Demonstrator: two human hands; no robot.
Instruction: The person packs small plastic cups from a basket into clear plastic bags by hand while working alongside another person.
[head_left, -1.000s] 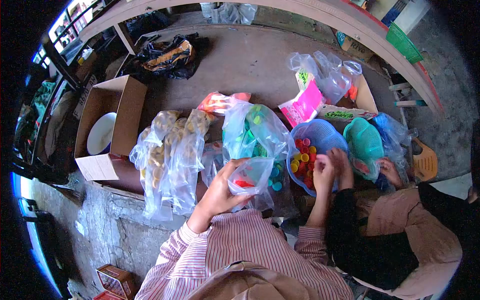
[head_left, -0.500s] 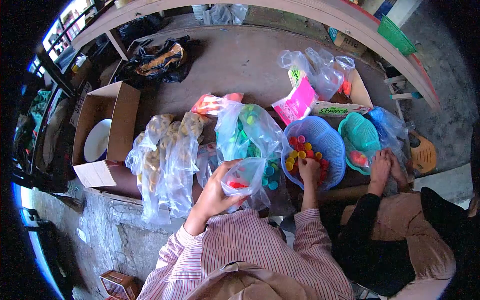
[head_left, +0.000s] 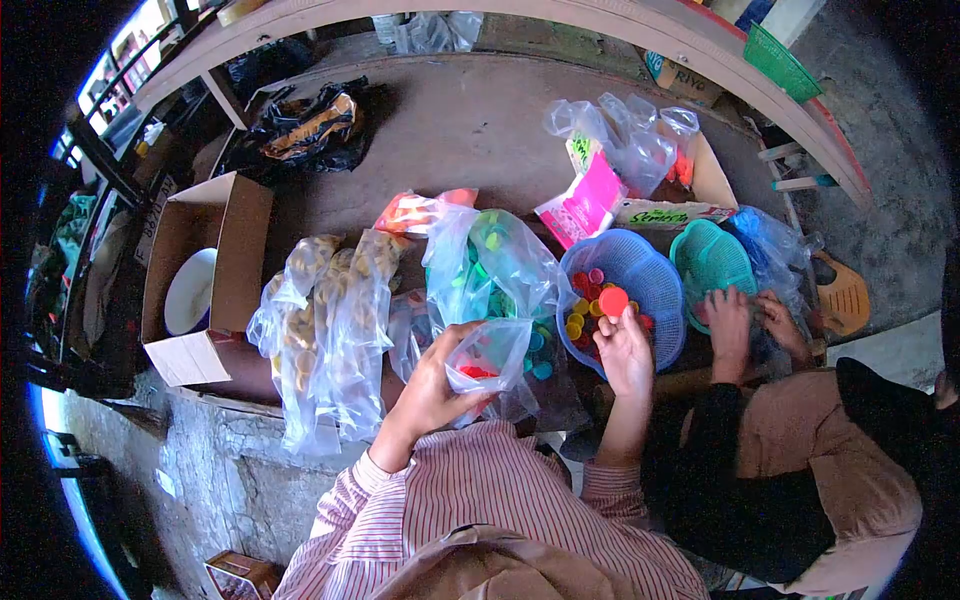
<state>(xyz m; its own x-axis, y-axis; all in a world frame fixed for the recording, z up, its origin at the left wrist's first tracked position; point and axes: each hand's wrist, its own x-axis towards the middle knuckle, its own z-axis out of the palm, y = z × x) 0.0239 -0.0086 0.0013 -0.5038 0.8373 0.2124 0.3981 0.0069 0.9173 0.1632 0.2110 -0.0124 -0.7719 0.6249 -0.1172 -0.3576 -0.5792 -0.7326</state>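
A clear plastic bag [head_left: 500, 345] with red pieces in its bottom is held by my left hand [head_left: 428, 385], fingers wrapped round its side. My right hand [head_left: 627, 352] pinches a round red cap [head_left: 613, 301] over the near part of the blue basket [head_left: 655, 275]. Inside that basket lie several red and yellow caps [head_left: 578, 322]. Behind the held bag stands a large clear bag of green caps [head_left: 485, 265], with teal caps [head_left: 540, 355] beside it.
Clear bags of brownish pieces [head_left: 335, 300] and an open carton [head_left: 235, 240] are on the left. A co-worker's hands [head_left: 730, 325] are at the teal basket [head_left: 715, 255]. Behind stand a pink-and-white box [head_left: 660, 212] and a black bag [head_left: 290, 130].
My right hand has risen out of the blue basket with a red cap. The co-worker's hands have moved apart, one now over the teal basket. The view has shifted slightly.
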